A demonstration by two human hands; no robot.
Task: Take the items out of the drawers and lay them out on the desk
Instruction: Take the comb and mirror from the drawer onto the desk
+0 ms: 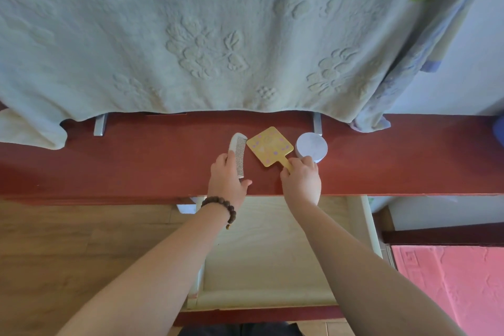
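Note:
On the red-brown desk (pixel 136 161) lie a white comb (pixel 237 150), a yellow square hand mirror (pixel 269 146) with small flowers, and a round pale-blue tin (pixel 311 147), side by side. My left hand (pixel 227 180), with a bead bracelet on the wrist, holds the comb's near end against the desk. My right hand (pixel 301 178) pinches the mirror's yellow handle, just in front of the tin. Below the desk edge a pale wooden drawer (pixel 267 254) stands pulled out, and what shows of its inside between my forearms is bare.
A pale green embossed towel (pixel 207 35) hangs over the back of the desk, covering what is behind it. Two metal brackets (pixel 100 124) stand on the desk's rear. A pink mat (pixel 450 286) lies at lower right, wood floor at left.

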